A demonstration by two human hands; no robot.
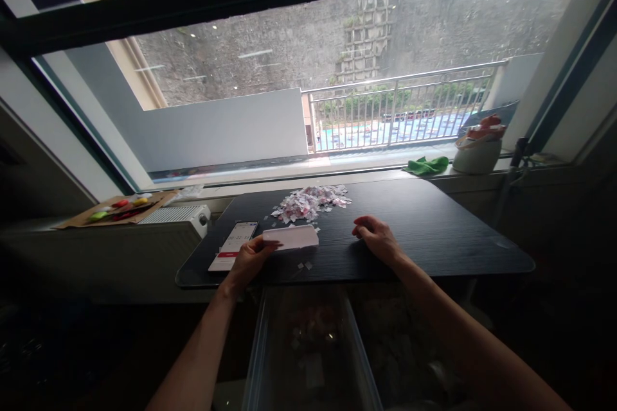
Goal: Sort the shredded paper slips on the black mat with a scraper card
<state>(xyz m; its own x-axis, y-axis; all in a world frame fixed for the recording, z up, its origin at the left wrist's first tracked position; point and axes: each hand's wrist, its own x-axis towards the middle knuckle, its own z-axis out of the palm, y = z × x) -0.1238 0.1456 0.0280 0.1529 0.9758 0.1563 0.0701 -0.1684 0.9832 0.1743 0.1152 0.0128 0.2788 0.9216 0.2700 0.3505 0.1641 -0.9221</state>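
Note:
My left hand (pixel 251 258) pinches the left end of a pale, folded-looking piece of paper (pixel 294 237), held just over the dark table (pixel 409 225). Beyond the paper lies a heap of small torn paper scraps (pixel 308 202), and a few loose bits sit in front of it. Beside my left hand a phone (pixel 236 244) with a lit timer screen rests on the table. My right hand (pixel 376 237) is over the table to the right of the paper, its fingers curled inward. Nothing shows in it, though its fingertips are partly hidden.
Below the table's front edge stands a clear plastic bin (pixel 263 347) with some paper pieces inside. On the sill are a green cloth (pixel 427 166) and a white container (pixel 477 154). Brown cardboard (pixel 116 210) with colourful items lies left, near a radiator (pixel 178 215).

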